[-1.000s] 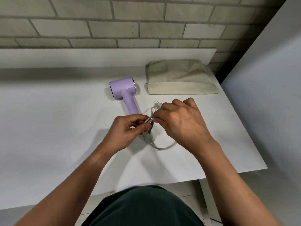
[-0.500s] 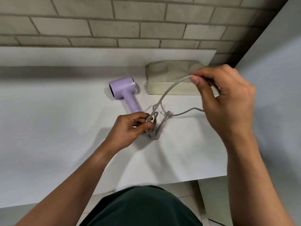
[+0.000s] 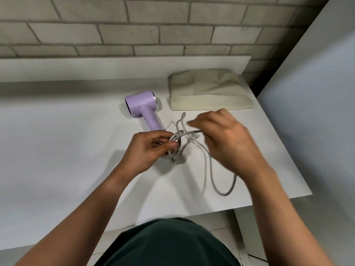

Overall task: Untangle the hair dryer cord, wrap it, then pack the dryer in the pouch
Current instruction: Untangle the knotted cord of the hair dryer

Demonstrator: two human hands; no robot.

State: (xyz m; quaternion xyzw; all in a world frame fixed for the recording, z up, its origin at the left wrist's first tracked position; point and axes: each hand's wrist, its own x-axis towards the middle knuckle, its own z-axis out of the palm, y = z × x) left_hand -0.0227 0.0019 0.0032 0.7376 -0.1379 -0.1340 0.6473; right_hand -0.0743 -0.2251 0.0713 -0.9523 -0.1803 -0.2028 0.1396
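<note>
A lilac hair dryer (image 3: pixel 143 106) lies on the white table (image 3: pixel 57 150), its handle pointing toward me. Its grey cord (image 3: pixel 208 166) runs from the handle into a small bundle of loops that my left hand (image 3: pixel 151 148) grips between thumb and fingers. My right hand (image 3: pixel 221 135), blurred by motion, holds a strand of cord just right of the bundle. A long loose loop hangs down toward the table's near right edge. A beige fabric pouch (image 3: pixel 207 91) lies flat behind my right hand, to the right of the dryer.
A brick wall (image 3: pixel 134 25) rises behind a white ledge at the back of the table. A pale panel (image 3: pixel 317 93) stands close along the table's right edge. My dark green clothing shows below the front edge.
My right hand, raised high toward the pouch half a second ago with cord drawn out, has come back down beside my left hand. A long loop now trails toward the near right.
</note>
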